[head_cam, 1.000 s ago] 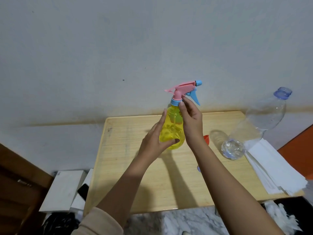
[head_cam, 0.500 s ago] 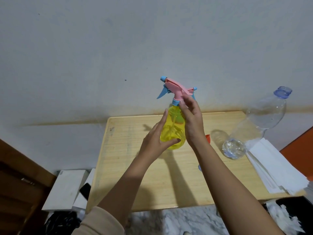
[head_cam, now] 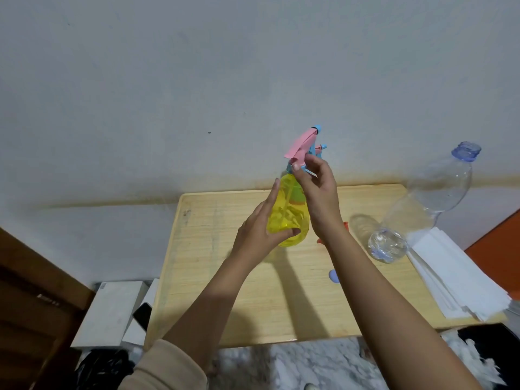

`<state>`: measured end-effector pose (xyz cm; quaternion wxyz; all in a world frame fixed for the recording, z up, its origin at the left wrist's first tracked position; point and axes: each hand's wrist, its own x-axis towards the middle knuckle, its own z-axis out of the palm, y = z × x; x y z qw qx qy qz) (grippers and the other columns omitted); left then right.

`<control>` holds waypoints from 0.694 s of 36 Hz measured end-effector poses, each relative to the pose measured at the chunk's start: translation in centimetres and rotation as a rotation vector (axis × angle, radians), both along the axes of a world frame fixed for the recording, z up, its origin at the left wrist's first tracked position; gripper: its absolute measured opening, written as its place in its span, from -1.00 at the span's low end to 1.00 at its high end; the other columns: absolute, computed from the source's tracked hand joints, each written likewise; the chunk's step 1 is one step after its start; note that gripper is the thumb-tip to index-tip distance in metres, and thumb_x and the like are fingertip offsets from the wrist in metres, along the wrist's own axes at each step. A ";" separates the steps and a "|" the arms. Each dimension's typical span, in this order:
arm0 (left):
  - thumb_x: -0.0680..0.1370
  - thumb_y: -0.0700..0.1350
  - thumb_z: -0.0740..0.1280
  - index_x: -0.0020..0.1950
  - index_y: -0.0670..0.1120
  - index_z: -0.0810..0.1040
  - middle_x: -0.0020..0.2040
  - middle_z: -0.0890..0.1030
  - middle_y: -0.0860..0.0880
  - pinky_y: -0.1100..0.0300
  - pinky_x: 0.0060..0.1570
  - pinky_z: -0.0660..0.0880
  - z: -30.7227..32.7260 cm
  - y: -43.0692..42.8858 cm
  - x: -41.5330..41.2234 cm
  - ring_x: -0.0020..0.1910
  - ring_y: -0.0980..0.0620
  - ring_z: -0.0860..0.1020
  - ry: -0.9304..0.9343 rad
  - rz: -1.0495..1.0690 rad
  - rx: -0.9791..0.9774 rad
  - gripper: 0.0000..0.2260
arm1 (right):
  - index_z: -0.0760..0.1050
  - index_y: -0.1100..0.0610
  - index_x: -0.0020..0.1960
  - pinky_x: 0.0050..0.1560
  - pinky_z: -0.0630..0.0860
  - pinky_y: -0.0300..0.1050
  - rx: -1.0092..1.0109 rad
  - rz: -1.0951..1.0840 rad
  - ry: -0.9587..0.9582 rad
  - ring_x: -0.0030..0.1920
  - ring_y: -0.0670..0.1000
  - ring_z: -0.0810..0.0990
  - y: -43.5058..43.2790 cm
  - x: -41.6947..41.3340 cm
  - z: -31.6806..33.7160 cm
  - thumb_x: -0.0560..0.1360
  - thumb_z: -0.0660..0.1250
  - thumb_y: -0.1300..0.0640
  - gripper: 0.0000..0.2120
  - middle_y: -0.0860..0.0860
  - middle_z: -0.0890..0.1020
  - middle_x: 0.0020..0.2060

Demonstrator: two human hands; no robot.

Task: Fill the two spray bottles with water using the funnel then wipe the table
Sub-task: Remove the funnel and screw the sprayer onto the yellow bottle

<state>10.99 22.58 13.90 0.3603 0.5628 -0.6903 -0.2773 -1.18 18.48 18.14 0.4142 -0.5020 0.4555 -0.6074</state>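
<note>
Since half a second back the sprayer head (head_cam: 302, 143) had swung round: its nozzle pointed left then, now it aimed up and away toward the wall (head_cam: 253, 80). The yellow spray bottle (head_cam: 287, 218) was upright, long axis vertical, over the far middle of the table (head_cam: 225, 277); couldn't tell if its base touched the wood. My left hand (head_cam: 259, 235) gripped the belly, thumb hooked round the front, fingers up the side. My right hand (head_cam: 318, 190) pinched the sprayer head at its blue collar. The orange funnel (head_cam: 345, 226) peeked out behind my right wrist. The water bottle (head_cam: 422, 209) stood to the right, uncapped, a little water inside, its cap (head_cam: 334, 276) lying on the table by my right forearm. Tissues (head_cam: 455, 277) were stacked on the right edge.
</note>
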 end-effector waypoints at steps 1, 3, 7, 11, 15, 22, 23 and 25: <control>0.40 0.12 0.47 0.36 0.50 -0.19 0.42 0.33 0.21 0.10 0.16 0.44 0.0 0.1 0.0 0.36 0.10 0.37 0.001 -0.001 -0.001 -0.11 | 0.48 0.09 0.15 0.17 0.49 -0.06 -0.009 0.032 0.059 0.15 0.03 0.55 0.0 -0.1 0.1 0.51 0.35 0.09 -0.77 0.07 0.58 0.12; 0.40 0.12 0.47 0.36 0.48 -0.19 0.42 0.34 0.21 0.11 0.13 0.43 0.0 0.1 -0.1 0.35 0.09 0.38 -0.022 -0.010 -0.001 -0.11 | 0.49 0.12 0.10 0.08 0.49 -0.03 -0.037 0.052 0.180 0.04 0.04 0.56 0.1 -0.1 0.1 0.54 0.30 0.11 -0.84 0.10 0.59 0.03; 0.36 0.19 0.47 0.38 0.48 -0.20 0.37 0.38 0.17 0.10 0.13 0.45 0.0 0.4 -0.3 0.30 0.08 0.41 -0.062 -0.023 0.021 -0.09 | 0.47 0.13 0.06 -0.03 0.45 -0.03 -0.023 0.005 0.206 -0.09 -0.01 0.51 0.1 0.0 0.0 0.55 0.28 0.13 -0.88 0.09 0.56 -0.08; 0.30 0.28 0.46 0.36 0.53 -0.14 0.25 0.39 0.19 0.07 0.10 0.48 0.3 0.2 0.3 0.23 0.13 0.42 -0.018 -0.041 0.065 -0.11 | 0.48 0.16 0.05 0.02 0.49 0.00 0.022 0.058 0.086 -0.09 0.02 0.56 0.2 -1.0 0.4 0.54 0.28 0.16 -0.88 0.07 0.59 -0.12; 0.34 0.09 0.53 0.45 0.40 0.02 0.38 0.27 0.29 0.16 0.34 0.32 -0.3 -0.2 1.3 0.40 0.25 0.27 0.188 -0.212 0.199 -0.11 | 0.45 0.19 0.06 -0.02 0.48 -0.02 0.045 0.169 -0.087 -0.16 0.03 0.58 0.3 -2.2 1.0 0.55 0.25 0.12 -0.84 0.01 0.56 -0.27; 0.34 -0.05 0.56 0.45 0.36 0.12 0.41 0.29 0.30 0.18 0.33 0.34 -0.9 0.4 1.1 0.40 0.19 0.31 0.362 -0.275 0.256 -0.13 | 0.39 0.33 0.15 0.01 0.51 -0.05 0.085 0.114 -0.024 -0.17 -0.04 0.60 0.9 -1.7 1.4 0.60 0.18 0.15 -0.76 0.06 0.55 -0.24; 0.34 -0.05 0.55 0.46 0.35 0.11 0.40 0.32 0.25 0.20 0.29 0.35 -1.0 0.6 0.7 0.37 0.17 0.35 0.316 -0.236 0.227 -0.13 | 0.38 0.34 0.15 0.03 0.51 -0.03 0.094 0.063 -0.005 -0.15 -0.01 0.60 1.0 -1.5 1.2 0.60 0.17 0.16 -0.75 0.07 0.56 -0.22; 0.36 -0.03 0.53 0.47 0.37 0.05 0.31 0.35 0.15 0.24 0.18 0.34 -1.2 1.2 -0.2 0.29 0.13 0.38 0.201 -0.135 0.151 -0.12 | 0.40 0.21 0.08 0.11 0.50 0.07 0.119 -0.033 0.043 -0.07 0.08 0.60 0.9 -1.3 0.7 0.60 0.18 0.13 -0.85 0.10 0.60 -0.16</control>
